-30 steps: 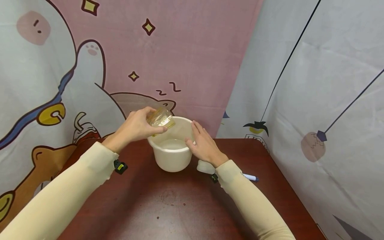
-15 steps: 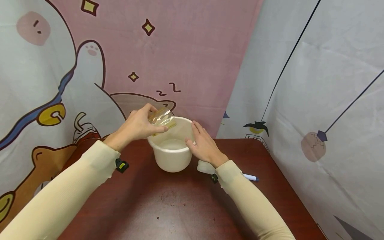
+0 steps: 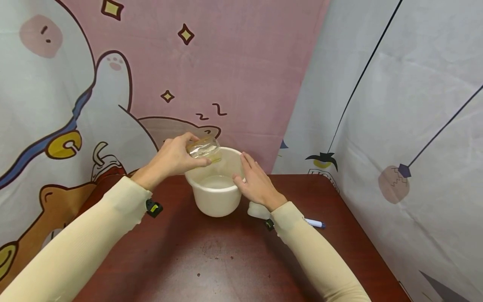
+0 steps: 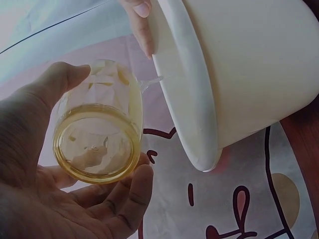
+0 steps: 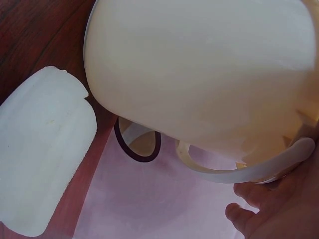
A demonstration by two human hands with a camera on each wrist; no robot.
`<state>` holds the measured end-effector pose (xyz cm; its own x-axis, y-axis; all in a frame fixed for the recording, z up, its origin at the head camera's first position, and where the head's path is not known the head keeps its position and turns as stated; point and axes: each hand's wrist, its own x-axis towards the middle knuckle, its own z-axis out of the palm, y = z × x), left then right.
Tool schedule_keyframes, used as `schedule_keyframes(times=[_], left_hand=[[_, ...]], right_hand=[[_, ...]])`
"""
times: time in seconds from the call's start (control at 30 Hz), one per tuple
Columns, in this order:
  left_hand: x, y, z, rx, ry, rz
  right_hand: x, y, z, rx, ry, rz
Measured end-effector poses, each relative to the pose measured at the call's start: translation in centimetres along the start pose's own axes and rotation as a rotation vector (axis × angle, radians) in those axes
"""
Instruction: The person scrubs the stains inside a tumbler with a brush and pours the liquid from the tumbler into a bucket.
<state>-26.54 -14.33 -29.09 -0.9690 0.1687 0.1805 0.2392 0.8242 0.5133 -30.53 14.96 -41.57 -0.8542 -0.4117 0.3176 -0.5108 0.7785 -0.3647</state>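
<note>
My left hand (image 3: pixel 174 156) grips a clear amber-tinted drinking glass (image 3: pixel 205 149), tilted over the left side of a cream plastic bucket (image 3: pixel 216 203). In the left wrist view, a thin stream of clear liquid (image 4: pixel 150 82) leaves the mouth of the glass (image 4: pixel 97 139) toward the bucket. A shallow layer of liquid (image 3: pixel 216 182) lies in the bucket's bottom. My right hand (image 3: pixel 258 181) rests on the right rim, fingers straight and thumb over the inner side. The right wrist view shows those fingertips (image 5: pixel 244 214) beside the curved rim strip or handle (image 5: pixel 224 174).
A white, rounded slab-like object (image 3: pixel 258 210) lies right of the bucket, partly under my right wrist. Beyond my right sleeve is a white marker with a blue end (image 3: pixel 316 223). Small drops (image 3: pixel 198 274) dot the dark red table (image 3: pixel 162 251); printed cloth hangs behind.
The glass in my left hand has shifted slightly right and its tilt has changed a little. My right hand and the bucket have stayed in place.
</note>
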Motion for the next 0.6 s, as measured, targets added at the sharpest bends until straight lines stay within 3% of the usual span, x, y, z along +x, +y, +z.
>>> schedule_keyframes(times=[0.6], left_hand=[[-0.07,0.2,-0.04,-0.025,0.0,-0.001]], right_hand=[[0.0,-0.03,-0.08,0.013,0.005,0.007]])
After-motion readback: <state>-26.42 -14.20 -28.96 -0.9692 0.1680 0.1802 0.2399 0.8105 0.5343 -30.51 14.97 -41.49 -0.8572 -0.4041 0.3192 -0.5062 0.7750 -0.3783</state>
